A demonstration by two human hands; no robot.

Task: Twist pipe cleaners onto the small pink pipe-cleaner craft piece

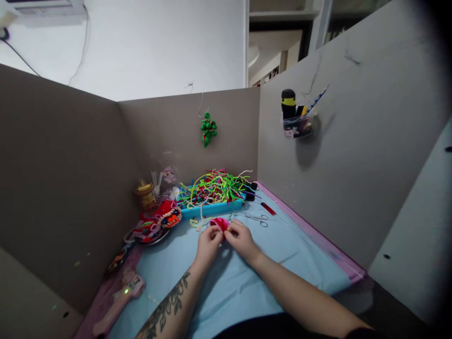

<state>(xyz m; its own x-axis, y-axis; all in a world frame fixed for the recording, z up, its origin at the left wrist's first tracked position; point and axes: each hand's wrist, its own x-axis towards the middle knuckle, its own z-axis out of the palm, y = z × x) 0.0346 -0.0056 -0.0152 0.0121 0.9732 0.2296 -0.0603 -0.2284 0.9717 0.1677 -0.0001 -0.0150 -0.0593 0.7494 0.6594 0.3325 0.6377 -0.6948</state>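
Between my two hands is a small pink and red piece (219,222) that looks made of fuzzy pipe cleaners. My left hand (209,244) pinches its left side, thumb and fingers pressed together. On the other side my right hand (241,239) closes on it close to the left fingertips. The fingers cover its lower part. Just behind lies a pair of scissors (262,220) on the blue cloth (282,254), to the right of the piece. A pale yellow pipe cleaner (194,222) rests on the cloth to its left.
A blue tray (212,208) heaped with coloured pipe cleaners (222,188) stands behind my hands. At left are a plate of finished pieces (155,235), a jar (146,195) and a pink glue gun (122,301). A red comb-like strip (268,208) lies right. Grey panels (318,165) enclose the table.
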